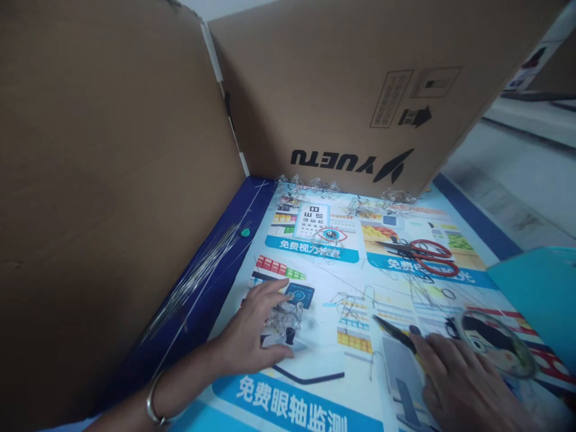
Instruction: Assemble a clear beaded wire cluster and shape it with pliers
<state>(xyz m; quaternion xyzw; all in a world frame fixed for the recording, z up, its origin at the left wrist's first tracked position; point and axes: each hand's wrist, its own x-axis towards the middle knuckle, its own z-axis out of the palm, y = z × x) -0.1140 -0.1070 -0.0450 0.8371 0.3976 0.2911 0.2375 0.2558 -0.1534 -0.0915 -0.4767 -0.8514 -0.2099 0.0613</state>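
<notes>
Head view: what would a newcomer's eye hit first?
Probably the cardboard panel at the back, with its upside-down YUETU print. Next, the red-handled scissors on the printed sheet, right of centre. Nearer, the left hand curves around a clear tangle; the right hand holds a dark pointed tool.

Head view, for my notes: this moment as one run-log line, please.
left hand: open beside wire piece | right hand: gripping pointed tool | red-handled scissors: lying unheld

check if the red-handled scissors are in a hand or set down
Set down: the scissors lie on the printed sheet, apart from the left hand and the right hand.
</notes>
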